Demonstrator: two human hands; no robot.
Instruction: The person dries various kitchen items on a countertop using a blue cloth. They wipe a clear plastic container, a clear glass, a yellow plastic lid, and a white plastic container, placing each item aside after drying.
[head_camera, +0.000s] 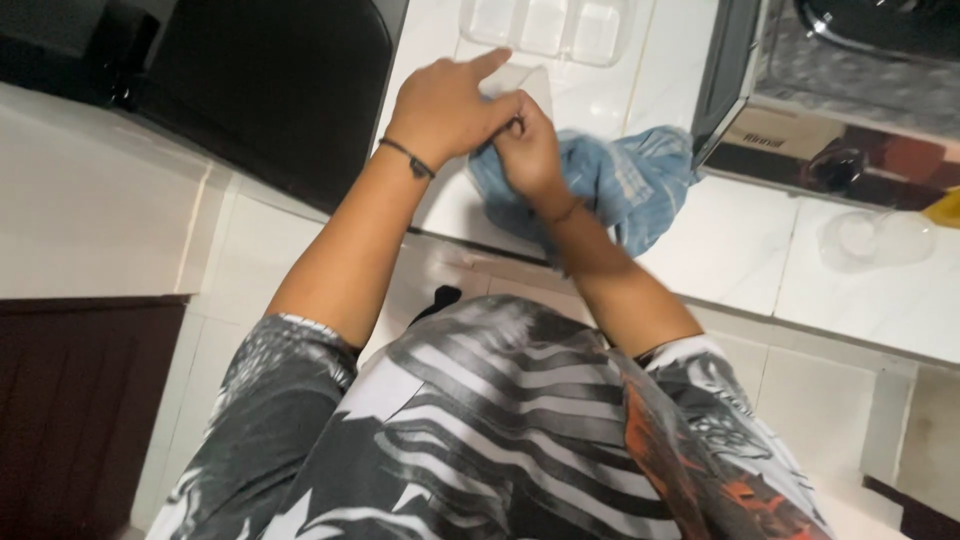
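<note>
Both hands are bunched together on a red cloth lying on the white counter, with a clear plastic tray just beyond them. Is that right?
Not quite: the cloth is blue, not red, as the head view shows. The left hand and right hand do meet on it on the white counter, the clear plastic tray just beyond.

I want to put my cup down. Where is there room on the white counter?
The best bare patch of the counter lies between the blue cloth and the clear glass, below the stove. It is crowded where the left hand and right hand bunch the cloth, just below the clear tray.
</note>
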